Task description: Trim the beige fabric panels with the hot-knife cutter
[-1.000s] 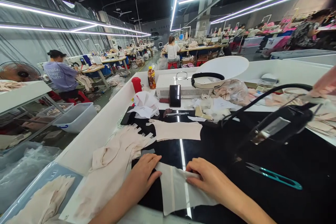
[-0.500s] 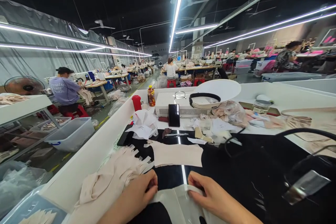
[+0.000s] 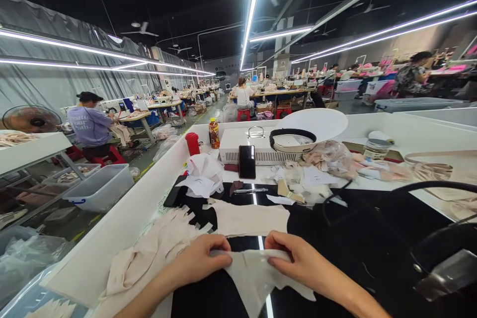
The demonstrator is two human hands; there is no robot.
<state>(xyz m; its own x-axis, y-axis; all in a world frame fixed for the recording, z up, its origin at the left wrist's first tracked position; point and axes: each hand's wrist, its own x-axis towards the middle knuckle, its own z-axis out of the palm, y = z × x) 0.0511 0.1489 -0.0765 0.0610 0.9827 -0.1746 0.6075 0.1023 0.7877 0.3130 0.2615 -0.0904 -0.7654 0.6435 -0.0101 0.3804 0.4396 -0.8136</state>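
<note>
Between my two hands a thin, whitish, see-through sheet is stretched by its upper edge, its lower part hanging over the black work surface. My left hand pinches the left end of that edge between thumb and fingers. The right end is pinched by my right hand. Just beyond my fingers a beige fabric piece lies flat on the black surface. Left of my left hand is a heap of beige fabric pieces, some with strip-like ends.
A pen and a phone sit beyond the fabric, before a white vented box. On the right are a black cable and a blurred metal tool. White walls edge the table. Other people work farther off.
Both hands have lifted the whitish sheet up and away from me, toward the flat beige piece. More of the sheet's hanging lower part shows. The view has shifted slightly.
</note>
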